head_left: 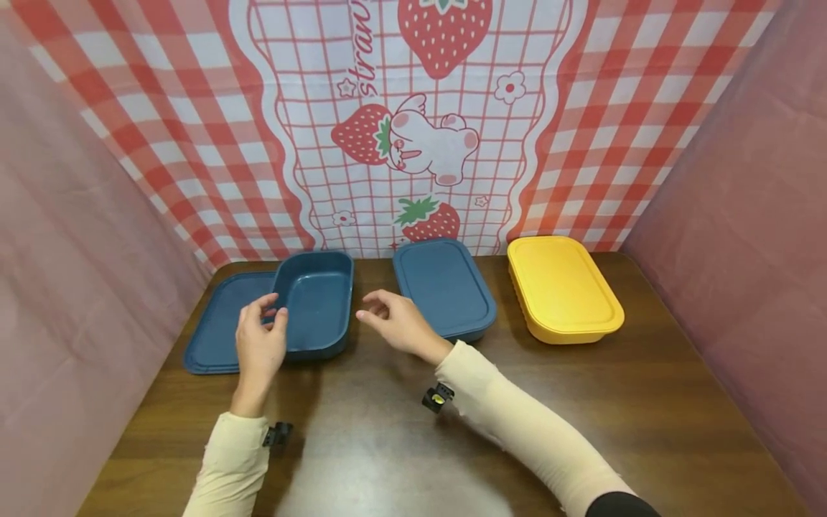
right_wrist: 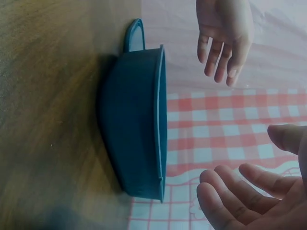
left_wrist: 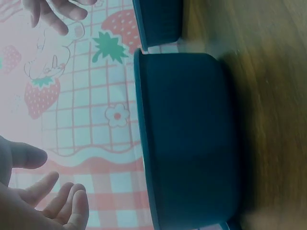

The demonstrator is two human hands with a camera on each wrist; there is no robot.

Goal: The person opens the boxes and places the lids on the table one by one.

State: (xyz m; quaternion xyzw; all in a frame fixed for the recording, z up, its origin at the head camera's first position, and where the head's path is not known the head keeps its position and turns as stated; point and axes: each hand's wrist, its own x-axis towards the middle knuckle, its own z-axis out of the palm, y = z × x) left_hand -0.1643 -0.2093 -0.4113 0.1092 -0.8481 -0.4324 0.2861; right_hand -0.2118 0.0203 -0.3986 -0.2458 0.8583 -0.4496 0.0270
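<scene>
Two bare hands hang in the air on either side of an open blue box [head_left: 316, 305], which stands at the left of a row on a wooden table [head_left: 375, 438]. The left hand [head_left: 260, 341] is by the box's left rim; the right hand [head_left: 400, 323] is over the gap on its right. Neither holds anything: fingers loosely bent, thumbs clear of them, and the wrist views show both above the rim, not touching it.

A blue lid [head_left: 222, 323] lies left of the box, one edge hidden behind it — whether the two touch, I cannot tell. To the right are a lidded blue box [head_left: 446, 283] and a lidded yellow box [head_left: 565, 283].

For steady handling, the two long walls seem the best hold: palms facing, both hands lowered evenly, fingers below the rim. The open box is probably light, so an uneven push could slide or tip it. The lid would likely want both hands too, kept level and matched corner to corner.

Writing: red letters [head_left: 364, 47] run sideways up the strawberry cloth [head_left: 184, 93] behind, seeming to read "straw" — the word is cut off by the top edge. No brand or label can be read on boxes or lid.
</scene>
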